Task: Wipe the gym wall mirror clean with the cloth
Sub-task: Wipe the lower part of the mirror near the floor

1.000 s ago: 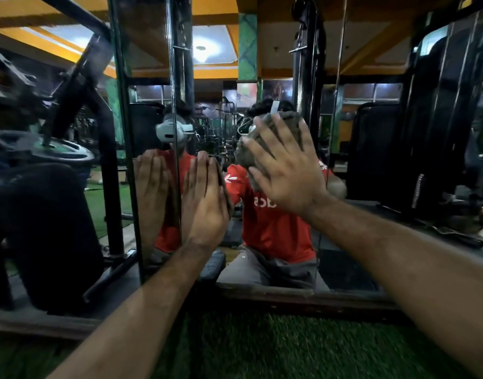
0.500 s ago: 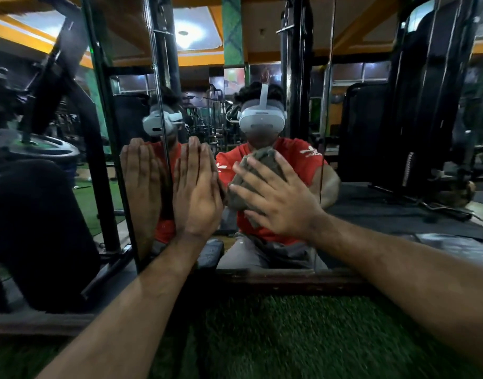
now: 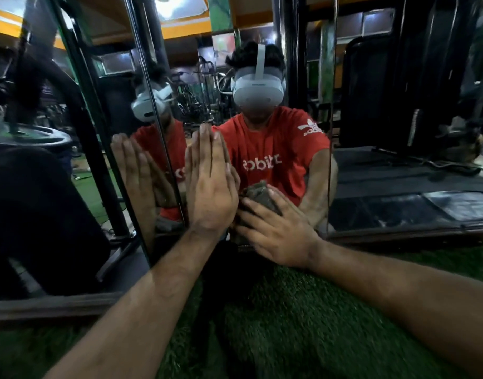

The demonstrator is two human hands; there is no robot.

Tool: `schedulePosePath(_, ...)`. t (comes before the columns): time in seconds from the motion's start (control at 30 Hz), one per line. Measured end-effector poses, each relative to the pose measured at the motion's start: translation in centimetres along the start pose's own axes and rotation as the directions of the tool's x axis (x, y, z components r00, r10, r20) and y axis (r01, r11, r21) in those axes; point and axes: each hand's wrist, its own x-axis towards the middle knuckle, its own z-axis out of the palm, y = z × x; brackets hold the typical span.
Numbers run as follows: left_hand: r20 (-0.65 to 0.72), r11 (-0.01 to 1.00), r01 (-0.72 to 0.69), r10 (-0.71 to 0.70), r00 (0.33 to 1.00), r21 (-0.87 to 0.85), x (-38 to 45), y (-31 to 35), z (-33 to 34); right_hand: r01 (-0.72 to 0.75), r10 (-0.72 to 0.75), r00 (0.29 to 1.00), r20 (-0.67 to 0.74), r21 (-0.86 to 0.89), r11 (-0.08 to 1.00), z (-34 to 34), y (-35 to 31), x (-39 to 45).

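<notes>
From the head camera, the wall mirror (image 3: 276, 86) fills the upper part of the view as tall, glossy glass panels meeting at thin vertical seams, set above a dark wooden base rail (image 3: 399, 231); its smooth surface gives back a dim gym interior, orange ceiling bands and a person in a red printed T-shirt wearing a white headset. The cloth (image 3: 258, 194) is a small, crumpled, grey-brown wad with a coarse, folded texture, sitting low on the glass just above the rail, near the middle of the view. The right hand (image 3: 276, 236) lies over it with fingers spread and only slightly bent, pressing the wad flat against the mirror rather than closing around it; most of the cloth shows above the fingertips. The left hand (image 3: 210, 192) is just beside it, palm flat on the glass, fingers straight, together and pointing up, holding nothing, its reflection doubled in the angled panel to the left. Both bare forearms reach in from the bottom edge over green artificial turf (image 3: 289, 324), short and nubbly. A round black weight plate (image 3: 35, 136) shows blurred at far left.
</notes>
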Motion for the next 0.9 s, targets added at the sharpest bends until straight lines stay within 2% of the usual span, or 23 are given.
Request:
schedulePosePath(0.07,0.000,1.000,-0.003,0.003,1.000,0.002,-0.4,0.0,0.2,0.070,-0.071,0.996,0.062,0.021,0.997,0.0,-0.1,-0.7)
schedulePosePath(0.13,-0.017,1.000,-0.009,0.009,1.000,0.008,-0.2,0.2,0.1,0.065,-0.065,0.997,0.046,0.006,0.998,-0.5,0.9,-0.3)
schedulePosePath(0.27,-0.076,0.999,-0.018,0.021,0.997,0.034,1.4,0.8,0.9,-0.130,0.128,0.990,-0.052,-0.045,0.990,-1.0,3.6,-0.6)
schedulePosePath(0.3,-0.089,0.999,-0.009,0.013,0.996,0.043,1.7,0.9,1.4,-0.117,0.115,0.993,-0.032,-0.052,0.992,-0.9,3.4,-1.2)
schedulePosePath(0.4,-0.124,0.996,0.006,0.006,0.992,0.090,1.7,1.0,2.5,0.150,-0.147,0.984,0.104,-0.022,0.988,-1.1,3.0,-2.7)
schedulePosePath(0.47,-0.122,0.995,-0.002,0.015,0.992,0.104,1.5,0.8,2.7,0.222,-0.219,0.971,0.093,-0.028,0.975,-1.8,5.3,-2.0)
schedulePosePath(0.5,-0.115,0.995,-0.007,0.019,0.993,0.098,1.5,0.8,2.7,0.172,-0.170,0.984,0.044,-0.054,0.984,-2.3,6.9,-1.1)
schedulePosePath(0.6,-0.089,0.999,-0.003,0.006,0.996,0.035,1.4,1.0,2.2,-0.107,0.101,0.992,-0.076,-0.089,0.990,-3.5,9.9,2.0)
schedulePosePath(0.63,-0.090,1.000,-0.006,0.007,0.996,0.005,1.5,1.2,1.8,-0.123,0.117,0.990,-0.076,-0.079,0.989,-3.7,9.8,2.8)
schedulePosePath(0.67,-0.098,1.000,-0.017,0.015,0.995,-0.026,1.8,1.2,1.3,-0.056,0.054,0.998,-0.039,-0.055,0.997,-3.8,9.6,3.3)
schedulePosePath(0.73,-0.152,0.998,-0.021,0.012,0.988,-0.056,3.7,1.2,0.1,0.192,-0.190,0.980,0.056,-0.024,0.981,-4.5,11.1,4.4)
schedulePosePath(0.77,-0.189,0.999,-0.010,0.000,0.982,-0.052,5.2,1.1,-0.2,0.231,-0.228,0.971,0.065,-0.046,0.972,-5.2,12.7,5.4)
schedulePosePath(0.8,-0.224,0.999,0.004,-0.014,0.974,-0.041,6.7,1.0,-0.3,0.173,-0.172,0.985,0.030,-0.080,0.982,-5.8,14.3,6.8)
schedulePosePath(0.83,-0.247,0.999,0.018,-0.024,0.969,-0.028,8.1,0.9,-0.2,0.036,-0.039,0.999,-0.028,-0.098,0.995,-6.4,15.5,8.2)
schedulePosePath(0.87,-0.259,1.000,0.028,-0.029,0.966,-0.008,9.1,0.9,0.0,-0.129,0.121,0.989,-0.086,-0.091,0.987,-6.8,16.1,9.5)
schedulePosePath(0.9,-0.266,0.999,0.031,-0.026,0.964,0.016,9.5,0.8,0.3,-0.235,0.224,0.966,-0.128,-0.083,0.968,-6.9,16.1,10.6)
